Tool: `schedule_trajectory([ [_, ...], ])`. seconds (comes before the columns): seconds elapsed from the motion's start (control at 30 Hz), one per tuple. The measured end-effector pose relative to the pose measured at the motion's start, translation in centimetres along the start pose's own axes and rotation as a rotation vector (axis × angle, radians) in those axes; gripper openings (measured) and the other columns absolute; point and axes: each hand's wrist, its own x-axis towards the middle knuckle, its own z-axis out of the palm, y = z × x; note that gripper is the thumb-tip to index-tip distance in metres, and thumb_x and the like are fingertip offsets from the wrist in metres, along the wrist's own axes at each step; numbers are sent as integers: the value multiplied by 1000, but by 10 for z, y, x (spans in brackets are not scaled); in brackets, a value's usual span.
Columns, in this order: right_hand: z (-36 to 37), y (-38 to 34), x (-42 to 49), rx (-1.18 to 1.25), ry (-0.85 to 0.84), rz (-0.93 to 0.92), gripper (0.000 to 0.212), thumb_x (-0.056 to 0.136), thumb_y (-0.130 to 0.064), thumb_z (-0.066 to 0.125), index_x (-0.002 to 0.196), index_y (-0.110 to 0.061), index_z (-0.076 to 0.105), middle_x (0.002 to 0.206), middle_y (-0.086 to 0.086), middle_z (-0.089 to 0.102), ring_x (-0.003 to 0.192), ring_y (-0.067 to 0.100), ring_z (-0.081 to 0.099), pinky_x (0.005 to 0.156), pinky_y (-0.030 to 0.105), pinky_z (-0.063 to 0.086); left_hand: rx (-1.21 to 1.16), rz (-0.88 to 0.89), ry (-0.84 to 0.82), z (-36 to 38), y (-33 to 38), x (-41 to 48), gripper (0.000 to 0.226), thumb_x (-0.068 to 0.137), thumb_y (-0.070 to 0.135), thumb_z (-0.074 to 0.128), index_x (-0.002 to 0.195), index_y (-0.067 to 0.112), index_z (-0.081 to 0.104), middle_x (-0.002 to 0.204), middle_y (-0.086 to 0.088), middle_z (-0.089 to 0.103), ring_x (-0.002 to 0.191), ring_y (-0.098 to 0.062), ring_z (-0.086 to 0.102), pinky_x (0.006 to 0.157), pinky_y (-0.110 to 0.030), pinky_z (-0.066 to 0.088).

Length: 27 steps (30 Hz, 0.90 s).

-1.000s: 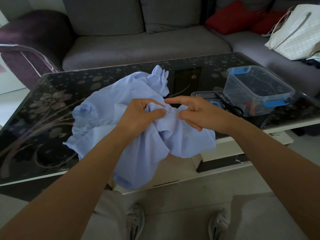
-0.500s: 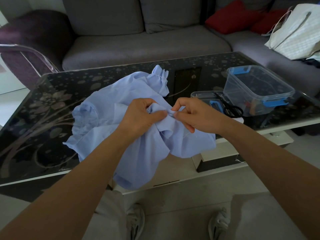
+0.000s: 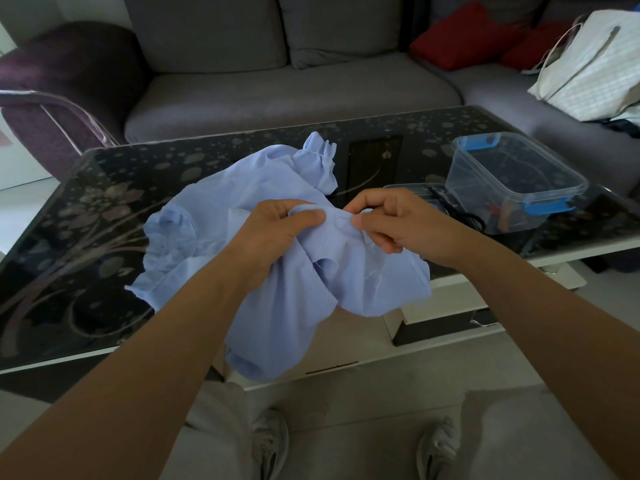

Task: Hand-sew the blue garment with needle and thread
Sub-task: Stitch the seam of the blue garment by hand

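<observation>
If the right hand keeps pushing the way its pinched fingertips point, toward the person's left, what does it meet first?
Most likely the left hand: the right hand pinches a thin metal needle aimed at the left thumb, which grips a fold of the light blue garment. Depth is unclear.

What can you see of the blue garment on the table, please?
The blue garment is light blue thin woven cloth, crumpled, with gathered ruffled cuffs. It lies on the dark floral glass table, its lower part hanging over the near edge. The left hand pinches a raised fold; the right hand holds a thin needle there.
</observation>
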Motion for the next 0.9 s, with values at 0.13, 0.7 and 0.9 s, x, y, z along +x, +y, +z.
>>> schedule_trajectory([
  [0.13,-1,2,0,41,-5,-10,19,100,-13,50,110,-13,66,49,-7,47,42,5,38,49,16,35,-45,-37,-46,-3,-2,2,38,89,43,65,117,17,67,112,-7,70,105,-27,67,96,-47,53],
  [0.7,1,5,-2,128,-41,-26,14,100,-13,48,102,-13,62,54,-5,44,48,7,36,50,18,34,-128,-58,-100,1,1,-1,38,93,28,61,118,0,63,113,-17,69,106,-31,66,98,-46,52],
  [0.9,7,1,-2,132,-25,-20,15,98,-19,52,87,-11,57,47,-5,44,44,6,36,52,20,35,-154,-3,-164,3,0,-4,33,94,17,59,111,-12,62,109,-27,67,91,-27,67,84,-34,57],
])
